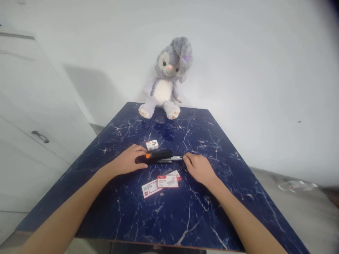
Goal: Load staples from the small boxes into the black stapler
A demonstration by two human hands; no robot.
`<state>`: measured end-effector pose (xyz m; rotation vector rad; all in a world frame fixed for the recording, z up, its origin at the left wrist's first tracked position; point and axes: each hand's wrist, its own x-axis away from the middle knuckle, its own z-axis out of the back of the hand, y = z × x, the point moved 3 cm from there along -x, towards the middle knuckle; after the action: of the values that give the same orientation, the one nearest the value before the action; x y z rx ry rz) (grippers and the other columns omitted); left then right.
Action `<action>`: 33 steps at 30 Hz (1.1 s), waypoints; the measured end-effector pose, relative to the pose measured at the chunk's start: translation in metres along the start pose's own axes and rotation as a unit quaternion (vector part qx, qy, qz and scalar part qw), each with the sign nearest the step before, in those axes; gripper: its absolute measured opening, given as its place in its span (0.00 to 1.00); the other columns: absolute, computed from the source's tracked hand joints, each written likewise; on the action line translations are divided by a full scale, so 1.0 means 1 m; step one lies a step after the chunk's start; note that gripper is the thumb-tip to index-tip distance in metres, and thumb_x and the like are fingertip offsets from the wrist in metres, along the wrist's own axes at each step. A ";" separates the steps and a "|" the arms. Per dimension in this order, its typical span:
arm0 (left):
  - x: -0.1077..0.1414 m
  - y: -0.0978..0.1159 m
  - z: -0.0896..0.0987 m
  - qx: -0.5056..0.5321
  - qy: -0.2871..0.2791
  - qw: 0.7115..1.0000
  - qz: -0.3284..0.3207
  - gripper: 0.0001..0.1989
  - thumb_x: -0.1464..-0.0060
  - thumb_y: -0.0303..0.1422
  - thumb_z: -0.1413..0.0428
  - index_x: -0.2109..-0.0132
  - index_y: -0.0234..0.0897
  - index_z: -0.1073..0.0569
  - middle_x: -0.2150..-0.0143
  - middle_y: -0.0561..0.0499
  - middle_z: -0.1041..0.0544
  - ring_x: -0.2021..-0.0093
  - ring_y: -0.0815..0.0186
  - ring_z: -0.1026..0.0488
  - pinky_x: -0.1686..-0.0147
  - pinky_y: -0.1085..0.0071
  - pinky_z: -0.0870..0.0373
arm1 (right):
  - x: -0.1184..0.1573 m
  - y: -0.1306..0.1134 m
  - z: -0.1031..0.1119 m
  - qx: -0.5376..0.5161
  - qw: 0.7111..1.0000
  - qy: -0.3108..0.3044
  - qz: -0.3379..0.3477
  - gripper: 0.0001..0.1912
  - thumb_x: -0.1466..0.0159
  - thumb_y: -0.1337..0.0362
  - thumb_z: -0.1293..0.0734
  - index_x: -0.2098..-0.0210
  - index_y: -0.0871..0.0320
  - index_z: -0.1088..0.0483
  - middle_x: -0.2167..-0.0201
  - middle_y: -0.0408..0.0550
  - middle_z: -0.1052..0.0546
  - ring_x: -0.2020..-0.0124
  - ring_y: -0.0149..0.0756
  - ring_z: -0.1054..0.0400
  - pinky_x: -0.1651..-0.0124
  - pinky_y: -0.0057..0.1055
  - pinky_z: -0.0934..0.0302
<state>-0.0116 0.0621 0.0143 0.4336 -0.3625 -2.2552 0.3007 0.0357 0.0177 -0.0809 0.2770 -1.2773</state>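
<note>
A black stapler [162,154] with an orange part at its left end lies across the blue marbled table [148,222]. My left hand [131,160] is at that orange end, thumb and fingers curved around it. From the stapler's right end a metal piece sticks out, and my right hand [197,166] pinches its tip. Just behind the stapler stands a small white and red box [152,145]. Nearer to me, red and white cards [167,181] lie overlapping on the tabletop.
A grey plush rabbit [163,84] sits at the table's far edge against the white wall. To the left stands a white cabinet with a dark handle [40,136]. Something clear and plastic [297,185] lies on the floor at the right.
</note>
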 end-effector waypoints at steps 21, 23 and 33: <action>-0.001 -0.011 -0.006 0.025 0.047 0.997 -0.047 0.16 0.44 0.45 0.37 0.52 0.45 0.19 0.50 0.47 0.20 0.47 0.57 0.31 0.44 0.58 0.34 | 0.002 -0.003 -0.016 -0.029 0.999 0.030 0.014 0.09 0.35 0.61 0.38 0.71 0.55 0.33 0.76 0.41 0.24 0.73 0.35 0.31 0.67 0.31 0.50; 0.000 -0.011 -0.006 0.017 0.046 0.997 -0.053 0.16 0.44 0.46 0.37 0.52 0.44 0.18 0.50 0.47 0.20 0.47 0.57 0.30 0.44 0.58 0.35 | 0.003 -0.005 -0.016 -0.033 0.999 0.025 0.015 0.10 0.34 0.58 0.37 0.71 0.55 0.34 0.77 0.41 0.25 0.73 0.36 0.32 0.67 0.31 0.50; -0.001 -0.006 -0.005 0.034 0.035 0.997 -0.059 0.16 0.42 0.45 0.39 0.51 0.45 0.19 0.49 0.48 0.20 0.48 0.58 0.29 0.45 0.59 0.35 | 0.006 -0.010 -0.008 -0.035 0.998 -0.009 0.052 0.20 0.31 0.46 0.40 0.67 0.55 0.34 0.75 0.42 0.25 0.73 0.37 0.34 0.65 0.31 0.48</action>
<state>-0.0123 0.0663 0.0077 0.5808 -0.3864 -2.3404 0.2912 0.0282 0.0114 -0.1356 0.3063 -1.1634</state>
